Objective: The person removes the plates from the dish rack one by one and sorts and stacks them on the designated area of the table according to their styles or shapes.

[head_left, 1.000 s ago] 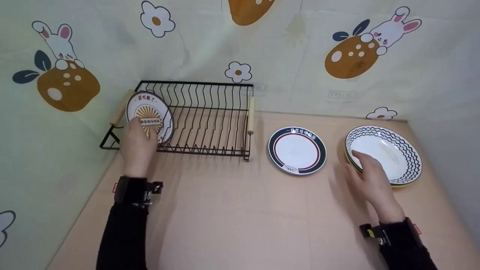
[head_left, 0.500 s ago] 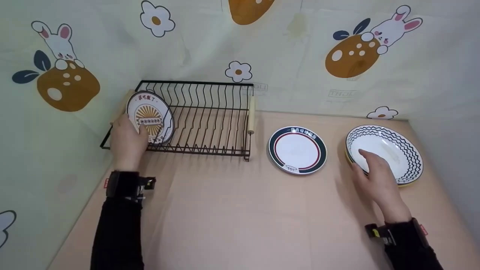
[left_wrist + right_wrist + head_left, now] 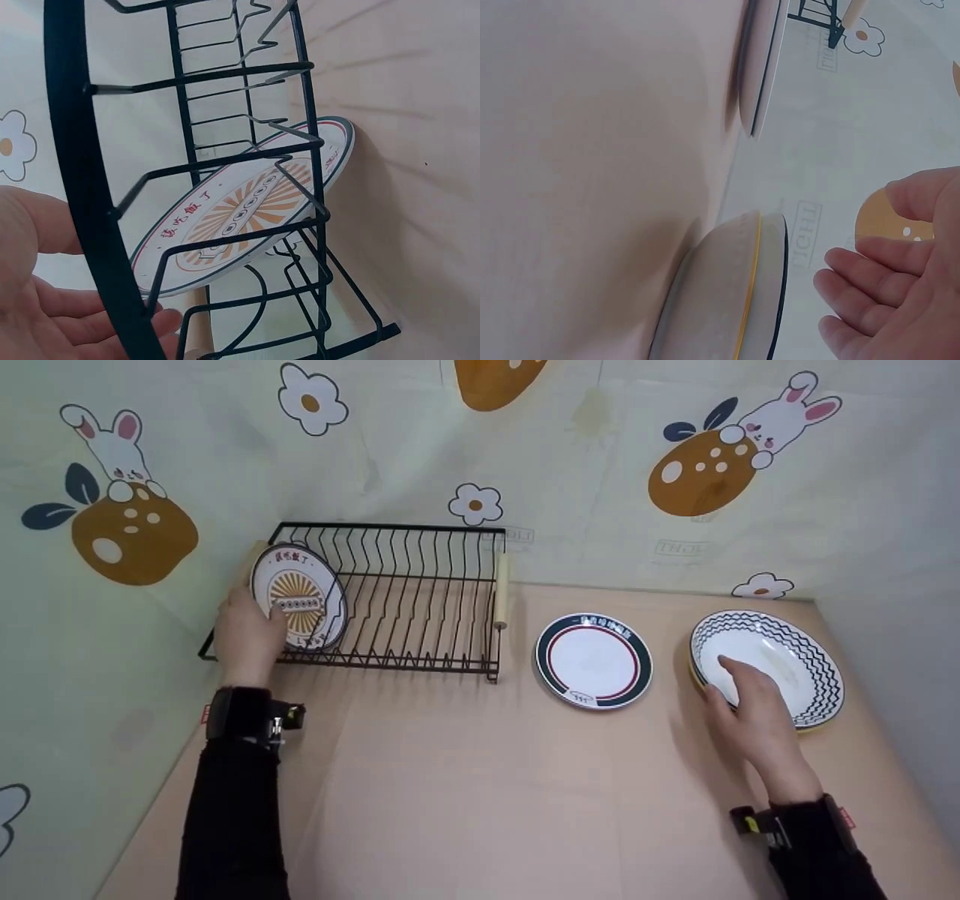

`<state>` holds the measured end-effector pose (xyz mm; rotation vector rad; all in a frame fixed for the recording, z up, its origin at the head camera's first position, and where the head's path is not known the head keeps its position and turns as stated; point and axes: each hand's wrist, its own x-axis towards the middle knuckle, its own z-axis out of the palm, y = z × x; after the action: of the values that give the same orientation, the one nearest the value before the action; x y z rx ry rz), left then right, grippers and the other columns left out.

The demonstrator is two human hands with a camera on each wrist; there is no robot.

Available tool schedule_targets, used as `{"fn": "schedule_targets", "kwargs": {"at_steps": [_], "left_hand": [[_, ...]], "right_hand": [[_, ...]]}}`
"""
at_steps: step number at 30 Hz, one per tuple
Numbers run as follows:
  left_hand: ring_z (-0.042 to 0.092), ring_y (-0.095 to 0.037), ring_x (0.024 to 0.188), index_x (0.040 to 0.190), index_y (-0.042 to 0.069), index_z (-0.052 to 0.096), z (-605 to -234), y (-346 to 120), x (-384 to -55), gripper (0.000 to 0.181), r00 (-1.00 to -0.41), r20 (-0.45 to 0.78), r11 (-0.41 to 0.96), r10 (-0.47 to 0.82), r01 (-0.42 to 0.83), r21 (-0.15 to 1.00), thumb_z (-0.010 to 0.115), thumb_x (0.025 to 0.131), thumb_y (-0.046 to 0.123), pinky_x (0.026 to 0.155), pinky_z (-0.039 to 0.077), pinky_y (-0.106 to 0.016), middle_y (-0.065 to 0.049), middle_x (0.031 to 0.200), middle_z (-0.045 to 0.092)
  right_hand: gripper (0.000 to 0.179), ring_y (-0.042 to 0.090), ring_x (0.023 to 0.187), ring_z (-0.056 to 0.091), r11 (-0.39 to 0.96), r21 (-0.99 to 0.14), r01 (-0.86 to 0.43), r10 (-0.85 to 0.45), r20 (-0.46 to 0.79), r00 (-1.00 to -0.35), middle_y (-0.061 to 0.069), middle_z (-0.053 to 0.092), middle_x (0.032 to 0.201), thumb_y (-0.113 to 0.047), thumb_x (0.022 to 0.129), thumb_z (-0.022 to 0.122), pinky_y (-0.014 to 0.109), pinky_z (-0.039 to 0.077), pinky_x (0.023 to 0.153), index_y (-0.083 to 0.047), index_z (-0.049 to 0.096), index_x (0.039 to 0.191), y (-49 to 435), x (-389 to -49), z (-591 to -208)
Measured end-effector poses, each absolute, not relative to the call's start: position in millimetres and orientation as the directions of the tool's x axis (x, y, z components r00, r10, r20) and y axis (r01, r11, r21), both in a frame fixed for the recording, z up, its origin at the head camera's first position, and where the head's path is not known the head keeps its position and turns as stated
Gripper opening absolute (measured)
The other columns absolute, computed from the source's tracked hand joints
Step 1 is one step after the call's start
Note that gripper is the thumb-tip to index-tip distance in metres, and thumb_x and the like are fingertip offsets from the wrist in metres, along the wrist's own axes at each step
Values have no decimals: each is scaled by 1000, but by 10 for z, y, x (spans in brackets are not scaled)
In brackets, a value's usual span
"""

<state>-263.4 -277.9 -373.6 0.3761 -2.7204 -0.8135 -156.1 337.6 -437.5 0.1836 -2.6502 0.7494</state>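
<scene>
A white plate with an orange sunburst and red lettering leans in the leftmost slots of the black wire dish rack. My left hand is at the plate's left edge, its thumb overlapping the plate in the head view. In the left wrist view the thumb and fingers are spread apart, fingertips right by the plate's lower rim. At the right, my right hand hovers at the near left rim of a white bowl with wavy black lines, stacked on a yellow-rimmed one. Its fingers are loosely extended, holding nothing.
A flat plate with a dark rim and red ring lies between the rack and the bowls. Wooden handles flank the rack. A patterned cloth wall stands behind and to the left of the table.
My left hand has slid left and off the plate's face, uncovering more of its print, while the plate stays in the rack. My right hand has shifted slightly right over the bowl's rim.
</scene>
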Motion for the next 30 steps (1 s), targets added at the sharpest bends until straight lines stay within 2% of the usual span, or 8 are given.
{"fn": "schedule_targets", "kwargs": {"at_steps": [9, 16, 20, 30], "left_hand": [[48, -55, 118, 136, -24, 34, -3737, -2811, -2690, 54, -937, 125, 809, -327, -208, 550, 48, 99, 13, 96, 42, -64, -43, 129, 47], [52, -53, 113, 130, -24, 43, -3770, -2865, -2737, 45, -937, 120, 806, -329, -212, 553, 45, 98, 9, 92, 44, -63, -41, 123, 52], [53, -51, 112, 127, -23, 46, -3779, -2895, -2762, 42, -937, 109, 801, -332, -219, 557, 45, 98, 6, 92, 44, -61, -40, 121, 54], [54, -50, 111, 129, -21, 47, -3785, -2927, -2820, 40, -939, 92, 806, -331, -230, 545, 44, 98, 4, 91, 44, -60, -38, 122, 55]], "right_hand": [[45, 52, 125, 42, 852, -488, -187, 2, 361, -933, 35, 50, 132, -9, 96, 59, 63, 32, 104, 11, 48, 135, 3362, -1630, -4332], [45, 52, 122, 44, 848, -472, -240, -25, 417, -909, 35, 51, 129, -5, 94, 61, 63, 33, 103, 12, 49, 133, 3302, -1668, -4321], [44, 51, 124, 43, 847, -477, -235, -29, 400, -916, 35, 51, 130, -6, 94, 61, 63, 33, 104, 11, 49, 133, 3262, -1688, -4303], [44, 50, 122, 45, 842, -458, -286, -69, 435, -898, 34, 53, 128, -1, 91, 63, 60, 33, 104, 13, 51, 131, 3169, -1745, -4293]]}}
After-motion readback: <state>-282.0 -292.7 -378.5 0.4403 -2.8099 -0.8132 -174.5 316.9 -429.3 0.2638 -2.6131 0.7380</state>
